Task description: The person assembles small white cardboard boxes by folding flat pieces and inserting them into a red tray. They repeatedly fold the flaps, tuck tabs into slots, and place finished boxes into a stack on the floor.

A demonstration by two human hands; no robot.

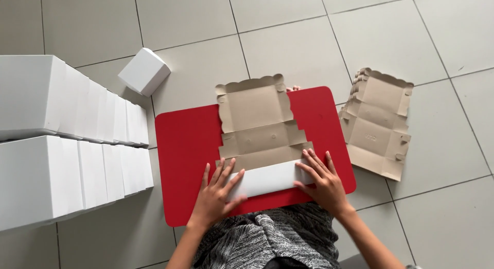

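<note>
Left hand (213, 189) and right hand (320, 180), grips spread flat, press the box blank's (257, 125) folded white flap (270, 177); flap ends hidden under fingers.

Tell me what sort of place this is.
Probably a home or small workshop floor used for folding boxes. Grey floor tiles serve as the workspace, a red mat lies on them, and rows of finished white boxes stand beside a stack of flat cardboard blanks.

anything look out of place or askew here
One white box sits tilted on the floor tiles, apart from the two neat rows of white boxes. Otherwise tidy: both hands, left hand and right hand, press the cardboard blank's folded flap flat on the red mat.
</note>
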